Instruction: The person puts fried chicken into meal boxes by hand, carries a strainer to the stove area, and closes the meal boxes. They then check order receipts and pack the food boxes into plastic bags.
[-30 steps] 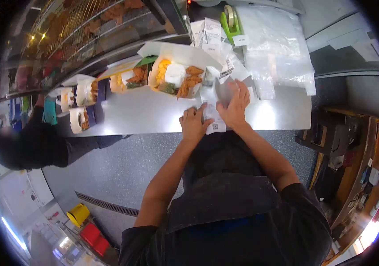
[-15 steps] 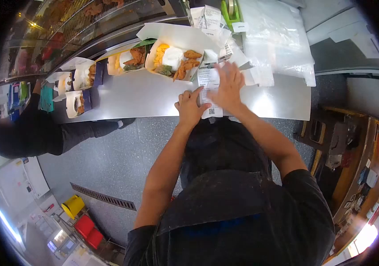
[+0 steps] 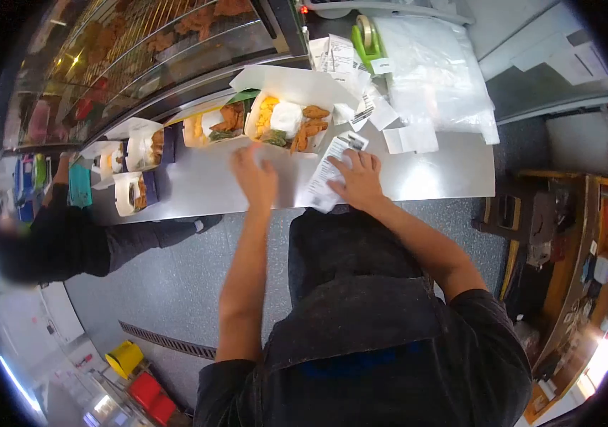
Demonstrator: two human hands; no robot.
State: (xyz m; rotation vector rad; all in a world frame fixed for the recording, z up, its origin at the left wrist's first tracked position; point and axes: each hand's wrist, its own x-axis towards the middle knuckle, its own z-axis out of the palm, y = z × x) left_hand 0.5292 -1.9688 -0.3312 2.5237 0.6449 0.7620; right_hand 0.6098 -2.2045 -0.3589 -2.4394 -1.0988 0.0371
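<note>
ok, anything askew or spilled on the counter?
No visible spill. The receipt under the right hand lies slanted, near end at the edge of the counter; papers by the tape dispenser overlap untidily.

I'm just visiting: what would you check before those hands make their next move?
1. Right hand at the printed slip: ok, it lies over it.
2. Left hand clear of the slip: ok.
3. Left hand clear of the largest meal box: cannot tell, it is blurred close to the box's front.
4. That box's lid closed: not ok, it stands open.
5. Slip wholly on the counter: cannot tell at its near end.
6. Co-worker away from the slip: ok.
</note>
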